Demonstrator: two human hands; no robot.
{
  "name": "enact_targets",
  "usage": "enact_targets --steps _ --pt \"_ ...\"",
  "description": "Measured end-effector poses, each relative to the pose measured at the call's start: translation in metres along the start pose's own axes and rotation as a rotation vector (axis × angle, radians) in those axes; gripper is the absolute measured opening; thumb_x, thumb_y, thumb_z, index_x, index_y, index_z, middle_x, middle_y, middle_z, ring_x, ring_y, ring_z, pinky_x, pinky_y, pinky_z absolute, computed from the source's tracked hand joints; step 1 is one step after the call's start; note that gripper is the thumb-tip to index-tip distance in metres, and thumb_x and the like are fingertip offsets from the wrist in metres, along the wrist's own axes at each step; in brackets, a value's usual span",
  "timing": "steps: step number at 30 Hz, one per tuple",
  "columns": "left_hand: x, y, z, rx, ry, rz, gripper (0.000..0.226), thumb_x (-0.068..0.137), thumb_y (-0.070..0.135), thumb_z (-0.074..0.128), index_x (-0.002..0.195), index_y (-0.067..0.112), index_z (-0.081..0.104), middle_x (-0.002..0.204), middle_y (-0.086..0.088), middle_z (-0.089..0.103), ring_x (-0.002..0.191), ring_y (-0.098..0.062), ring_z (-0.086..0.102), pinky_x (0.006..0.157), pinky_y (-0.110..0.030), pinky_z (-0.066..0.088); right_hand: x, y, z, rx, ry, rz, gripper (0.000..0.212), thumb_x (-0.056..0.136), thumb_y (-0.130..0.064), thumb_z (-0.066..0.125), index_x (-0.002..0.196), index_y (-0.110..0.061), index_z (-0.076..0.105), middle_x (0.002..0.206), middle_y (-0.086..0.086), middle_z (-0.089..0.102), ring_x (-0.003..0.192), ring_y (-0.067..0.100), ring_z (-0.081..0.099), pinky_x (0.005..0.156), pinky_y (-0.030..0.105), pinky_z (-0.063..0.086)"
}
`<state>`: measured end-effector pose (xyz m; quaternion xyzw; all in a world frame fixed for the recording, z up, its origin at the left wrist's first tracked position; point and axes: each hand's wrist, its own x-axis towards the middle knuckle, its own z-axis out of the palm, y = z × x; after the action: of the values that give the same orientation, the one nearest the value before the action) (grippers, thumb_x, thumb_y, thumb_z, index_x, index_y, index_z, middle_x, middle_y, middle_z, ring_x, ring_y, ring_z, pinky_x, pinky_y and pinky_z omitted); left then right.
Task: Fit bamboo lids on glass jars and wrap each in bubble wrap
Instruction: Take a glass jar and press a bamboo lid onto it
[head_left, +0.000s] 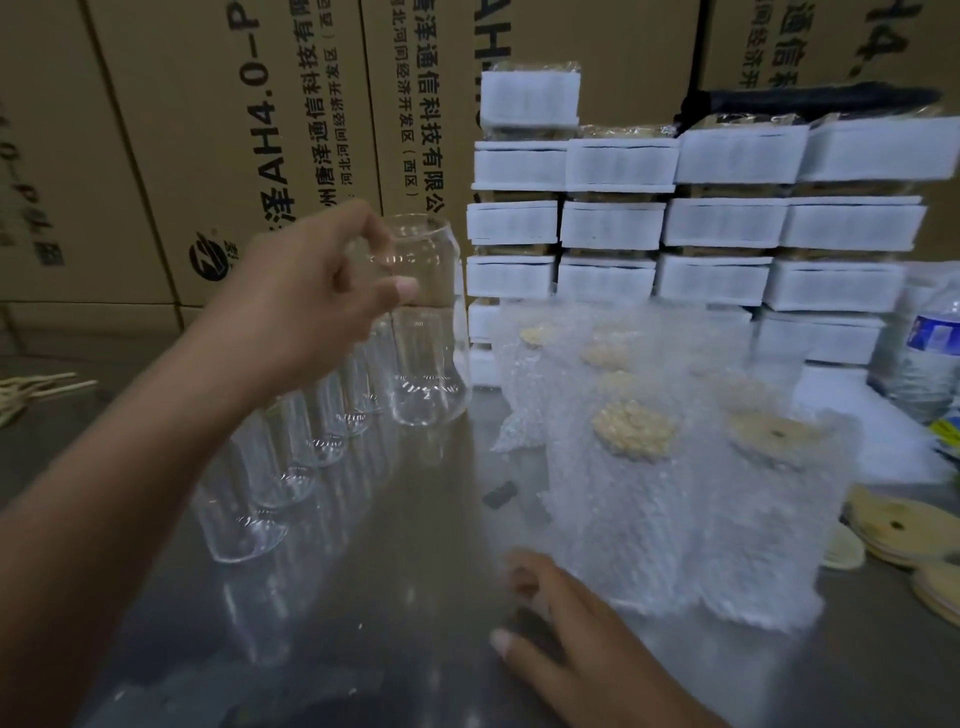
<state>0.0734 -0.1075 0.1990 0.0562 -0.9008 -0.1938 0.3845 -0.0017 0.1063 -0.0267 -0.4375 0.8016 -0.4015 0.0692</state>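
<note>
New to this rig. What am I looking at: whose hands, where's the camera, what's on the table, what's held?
There is no machine here. One wide-angle camera worn on a person's head looks down at their bare hands. The left hand grips a clear glass jar near its top, raised over the far end of a row of empty glass jars on the metal table. The right hand rests open on the table beside bubble-wrapped jars, already lidded. At the right lie loose bamboo lids. White foam-wrapped packs and cardboard boxes stand behind.
</note>
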Motion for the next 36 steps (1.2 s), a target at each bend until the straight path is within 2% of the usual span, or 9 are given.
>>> enact_targets --steps 3,5,9,13,18,23,28,33,36 --pt "-0.036 0.023 -0.016 -0.073 -0.101 0.038 0.016 0.075 0.048 0.061 0.081 0.037 0.051 0.061 0.002 0.063 0.048 -0.001 0.059 0.051 -0.026 0.041 0.002 -0.005 -0.001 0.254 0.251 0.007 0.036 0.086 -0.033 0.065 0.115 -0.037 0.045 0.113 -0.008 0.06 0.1 -0.007 0.056 0.085 0.008 0.04" --pt "-0.059 0.037 -0.018 -0.137 -0.167 0.051 0.02 0.07 0.052 0.06 0.08 0.036 0.051 0.059 0.005 0.061 0.05 -0.002 0.059 0.05 -0.028 0.042 -0.001 -0.019 -0.003 0.43 0.287 -0.013 0.038 0.079 -0.043 0.061 0.111 -0.029 0.046 0.112 0.006 0.062 0.095 0.001 0.06 0.083 0.013 0.044" --pt "-0.093 0.06 -0.012 -0.231 -0.291 0.084 0.035 0.06 0.064 0.052 0.082 0.036 0.051 0.057 0.004 0.059 0.054 -0.008 0.06 0.051 -0.027 0.038 -0.019 -0.034 -0.017 0.714 0.3 -0.045 0.107 0.037 -0.089 0.063 0.117 -0.021 0.046 0.11 -0.001 0.063 0.095 0.002 0.065 0.078 0.013 0.047" --pt "-0.111 0.076 0.007 -0.31 -0.365 0.115 0.033 0.064 0.062 0.053 0.086 0.038 0.049 0.059 0.005 0.058 0.057 -0.007 0.061 0.055 -0.026 0.041 -0.045 -0.043 -0.036 0.679 0.218 -0.111 0.109 0.043 -0.084 0.068 0.13 -0.024 0.041 0.121 -0.003 0.062 0.113 0.013 0.061 0.084 0.02 0.05" --pt "-0.126 0.095 0.043 -0.465 -0.352 0.123 0.019 0.075 0.047 0.056 0.089 0.039 0.048 0.054 0.007 0.046 0.052 -0.011 0.052 0.052 -0.02 0.042 -0.075 -0.041 -0.054 0.561 0.261 -0.078 0.085 0.053 -0.056 0.082 0.126 -0.036 0.043 0.114 -0.012 0.063 0.108 0.013 0.063 0.085 0.028 0.051" --pt "-0.146 0.109 0.095 -0.769 -0.233 -0.033 0.056 0.069 0.059 0.065 0.113 0.057 0.031 0.083 0.006 0.054 0.074 -0.005 0.058 0.069 -0.021 0.049 -0.098 -0.029 -0.065 0.549 0.448 -0.022 0.067 0.068 -0.035 0.082 0.122 -0.036 0.042 0.116 -0.005 0.058 0.102 0.005 0.062 0.083 0.027 0.05" --pt "-0.178 0.121 0.151 -1.057 -0.42 -0.23 0.092 0.044 0.064 0.076 0.123 0.051 0.03 0.126 0.012 0.052 0.11 0.01 0.055 0.083 -0.015 0.05 -0.112 -0.023 -0.065 0.565 0.557 0.015 0.077 0.059 -0.055 0.08 0.122 -0.035 0.04 0.117 -0.008 0.056 0.104 0.004 0.061 0.079 0.023 0.051" --pt "-0.194 0.13 0.186 -1.271 -0.476 -0.362 0.082 0.047 0.044 0.08 0.121 0.042 0.045 0.125 0.007 0.061 0.11 -0.006 0.063 0.072 -0.019 0.052 -0.122 -0.006 -0.059 0.555 0.574 0.024 0.075 0.064 -0.026 0.086 0.121 -0.039 0.039 0.121 -0.008 0.054 0.11 0.014 0.06 0.08 0.025 0.054" --pt "-0.194 0.13 0.197 -1.301 -0.481 -0.367 0.083 0.05 0.036 0.083 0.125 0.033 0.049 0.113 0.006 0.07 0.106 -0.008 0.066 0.075 -0.017 0.052 -0.129 0.001 -0.062 0.493 0.505 0.058 0.09 0.055 -0.034 0.08 0.13 -0.041 0.029 0.126 -0.011 0.05 0.114 0.006 0.057 0.086 0.021 0.051"
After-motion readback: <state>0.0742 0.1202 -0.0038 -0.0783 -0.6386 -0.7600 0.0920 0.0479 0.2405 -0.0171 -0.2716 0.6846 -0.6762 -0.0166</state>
